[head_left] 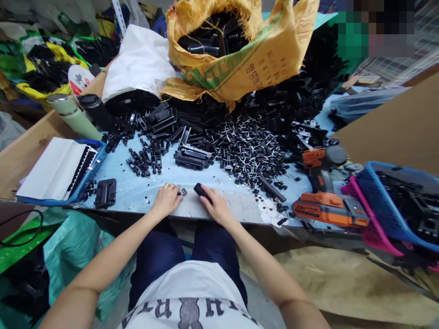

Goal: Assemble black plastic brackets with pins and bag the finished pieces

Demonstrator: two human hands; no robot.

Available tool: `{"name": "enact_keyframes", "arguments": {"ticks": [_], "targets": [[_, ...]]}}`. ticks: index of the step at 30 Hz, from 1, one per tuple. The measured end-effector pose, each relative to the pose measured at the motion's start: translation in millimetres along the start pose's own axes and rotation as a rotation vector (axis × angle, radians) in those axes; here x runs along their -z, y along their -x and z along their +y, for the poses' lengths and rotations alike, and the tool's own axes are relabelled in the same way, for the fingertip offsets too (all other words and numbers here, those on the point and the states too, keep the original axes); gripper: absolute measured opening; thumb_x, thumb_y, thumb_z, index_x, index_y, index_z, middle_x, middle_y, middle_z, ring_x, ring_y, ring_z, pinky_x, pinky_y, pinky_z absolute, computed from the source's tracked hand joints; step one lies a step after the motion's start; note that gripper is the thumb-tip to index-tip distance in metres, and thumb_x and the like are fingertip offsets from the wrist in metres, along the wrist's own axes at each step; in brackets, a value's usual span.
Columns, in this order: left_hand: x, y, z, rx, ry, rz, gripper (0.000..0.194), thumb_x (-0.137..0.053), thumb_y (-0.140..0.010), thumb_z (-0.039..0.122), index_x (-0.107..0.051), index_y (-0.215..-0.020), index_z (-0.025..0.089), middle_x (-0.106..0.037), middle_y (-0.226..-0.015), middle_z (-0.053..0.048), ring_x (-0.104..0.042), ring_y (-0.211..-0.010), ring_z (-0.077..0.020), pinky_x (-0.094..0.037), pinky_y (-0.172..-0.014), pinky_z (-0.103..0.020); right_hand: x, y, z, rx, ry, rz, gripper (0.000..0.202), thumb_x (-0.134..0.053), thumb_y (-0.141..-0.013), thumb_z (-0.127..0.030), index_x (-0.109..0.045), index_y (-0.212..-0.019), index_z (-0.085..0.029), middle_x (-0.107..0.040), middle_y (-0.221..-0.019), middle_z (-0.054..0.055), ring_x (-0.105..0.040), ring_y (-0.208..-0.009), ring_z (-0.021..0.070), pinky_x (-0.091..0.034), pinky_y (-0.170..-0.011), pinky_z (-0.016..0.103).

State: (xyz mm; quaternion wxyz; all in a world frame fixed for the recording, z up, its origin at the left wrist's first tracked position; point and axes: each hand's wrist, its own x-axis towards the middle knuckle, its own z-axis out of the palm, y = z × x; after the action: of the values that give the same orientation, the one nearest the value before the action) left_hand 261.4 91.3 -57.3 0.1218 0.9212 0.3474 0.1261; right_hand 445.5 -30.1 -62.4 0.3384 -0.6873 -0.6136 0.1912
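Observation:
My left hand (166, 199) rests at the front edge of the table, its fingers closed near a small dark part with shiny spots (183, 191) at the fingertips. Just to the right, my right hand (218, 205) is wrapped round a short black bar-shaped piece (199, 188), whose far end sticks out past the fingers. Beyond both hands lie black plastic clips (146, 157), long black channel-shaped pieces (194, 157) and a big heap of screws with black heads (252, 148). A black rectangular plate (105, 193) lies farther left.
An orange cordless drill (318, 201) stands at the right, beside a blue basket (387, 183) of black parts. At left are a blue tray (73, 199) with papers and a green bottle (77, 119). A yellow woven sack (240, 68) stands at the back.

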Motion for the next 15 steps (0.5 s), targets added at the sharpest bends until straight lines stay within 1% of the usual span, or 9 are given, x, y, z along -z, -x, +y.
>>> {"name": "enact_keyframes", "arguments": {"ticks": [1,2,4,6,8,9,11,13,15], "targets": [[-1.9,10,2,-0.005,0.067,0.001,0.032,-0.047,-0.087,0.030,-0.058,-0.112,0.012,-0.061,-0.097,-0.013,-0.055,-0.096,-0.0269,-0.045,-0.083,-0.041,2,-4,0,-0.088,-0.163,0.016,0.047,-0.042,-0.091,-0.042,-0.044,-0.134,-0.023,-0.059,-0.106,0.010,-0.059,-0.086,0.0200,-0.050,-0.078,0.037],[-3.3,17,5,-0.012,0.163,0.026,0.030,-0.043,-0.089,0.026,-0.058,-0.113,0.013,-0.061,-0.097,-0.012,-0.056,-0.095,-0.0245,-0.046,-0.083,-0.039,2,-8,0,-0.179,-0.328,0.011,0.050,-0.043,-0.090,-0.045,-0.042,-0.135,-0.024,-0.059,-0.102,0.008,-0.060,-0.077,0.0175,-0.052,-0.070,0.035],[-3.9,21,18,-0.013,0.388,0.116,0.033,-0.037,-0.092,0.024,-0.055,-0.118,0.015,-0.060,-0.101,-0.010,-0.058,-0.093,-0.0197,-0.047,-0.083,-0.035,0,-14,-4,-0.327,-0.617,-0.037,0.059,-0.046,-0.086,-0.051,-0.038,-0.138,-0.025,-0.060,-0.088,0.005,-0.057,-0.060,0.0134,-0.051,-0.053,0.029],[-0.4,18,33,0.010,0.570,0.191,0.035,-0.038,-0.093,0.026,-0.052,-0.123,0.017,-0.059,-0.100,-0.008,-0.058,-0.090,-0.0170,-0.048,-0.081,-0.031,-4,-17,-9,-0.383,-0.811,-0.080,0.065,-0.047,-0.083,-0.056,-0.035,-0.140,-0.025,-0.058,-0.076,0.001,-0.055,-0.053,0.0121,-0.048,-0.046,0.026],[5.9,14,46,0.050,0.657,0.242,0.035,-0.042,-0.092,0.028,-0.053,-0.124,0.018,-0.059,-0.096,-0.007,-0.059,-0.088,-0.0162,-0.048,-0.080,-0.030,-4,-16,-14,-0.338,-0.884,-0.097,0.066,-0.048,-0.083,-0.057,-0.036,-0.140,-0.025,-0.056,-0.071,0.000,-0.055,-0.053,0.0113,-0.049,-0.046,0.025],[9.2,13,51,0.065,0.671,0.261,0.035,-0.044,-0.091,0.027,-0.054,-0.124,0.018,-0.059,-0.095,-0.007,-0.058,-0.088,-0.0163,-0.048,-0.080,-0.030,-2,-15,-16,-0.289,-0.867,-0.101,0.065,-0.049,-0.083,-0.056,-0.037,-0.139,-0.025,-0.056,-0.071,-0.001,-0.055,-0.053,0.0106,-0.049,-0.048,0.024],[14.8,13,58,0.065,0.661,0.277,0.034,-0.045,-0.090,0.027,-0.056,-0.122,0.018,-0.059,-0.093,-0.007,-0.057,-0.090,-0.0166,-0.047,-0.082,-0.030,4,-13,-17,-0.154,-0.750,-0.101,0.060,-0.052,-0.084,-0.051,-0.042,-0.137,-0.025,-0.059,-0.079,0.001,-0.053,-0.053,0.0083,-0.050,-0.051,0.024],[17.7,15,63,0.050,0.626,0.285,0.034,-0.044,-0.091,0.027,-0.056,-0.122,0.018,-0.058,-0.092,-0.007,-0.057,-0.088,-0.0161,-0.047,-0.082,-0.030,11,-11,-17,-0.019,-0.602,-0.091,0.054,-0.054,-0.084,-0.045,-0.045,-0.135,-0.026,-0.060,-0.092,0.003,-0.052,-0.054,0.0065,-0.051,-0.055,0.024],[17.6,17,68,0.050,0.603,0.338,0.034,-0.042,-0.092,0.026,-0.055,-0.123,0.019,-0.056,-0.091,-0.006,-0.056,-0.085,-0.0152,-0.048,-0.079,-0.030,16,-10,-17,0.067,-0.506,-0.058,0.052,-0.053,-0.086,-0.041,-0.044,-0.135,-0.028,-0.059,-0.102,0.005,-0.052,-0.056,0.0060,-0.052,-0.056,0.024]]}}
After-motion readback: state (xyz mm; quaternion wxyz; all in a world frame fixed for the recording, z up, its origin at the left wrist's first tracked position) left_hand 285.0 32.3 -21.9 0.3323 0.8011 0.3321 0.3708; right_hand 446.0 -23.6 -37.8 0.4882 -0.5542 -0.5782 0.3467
